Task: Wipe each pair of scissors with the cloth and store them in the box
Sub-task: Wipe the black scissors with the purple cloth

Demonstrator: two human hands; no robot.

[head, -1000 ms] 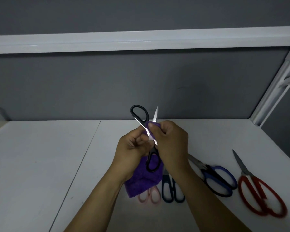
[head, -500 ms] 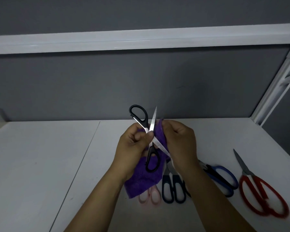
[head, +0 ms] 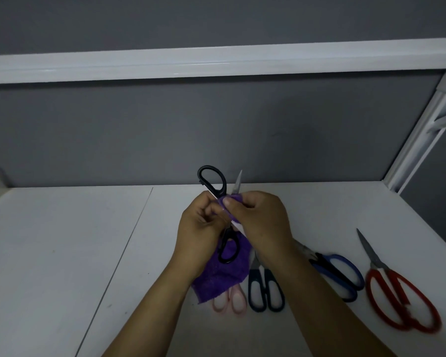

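We see the left hand (head: 198,228) up in the air over the flat white table (head: 62,253). Its fingers curl tight round the middle of the black-handled scissors (head: 211,180). The scissors are spread open like an X and stand mostly up and down. One handle ring points up toward the grey wall (head: 113,137), and one thin blade tip points up just beside it. The other ring hangs down toward us.

The right hand (head: 263,220) pinches the soft purple cloth (head: 222,274) round the second blade. That blade slants down to the right, and the cloth and fingers hide most of it. We cannot see where the two halves join.

The rest of the cloth hangs down and covers the blades of the small pink scissors (head: 229,301) on the table. Next to them lie the small dark blue scissors (head: 265,292). The right arm hides part of the big blue-handled scissors (head: 337,274). The big red-handled scissors (head: 402,300) lie far right, tip pointing away from us.
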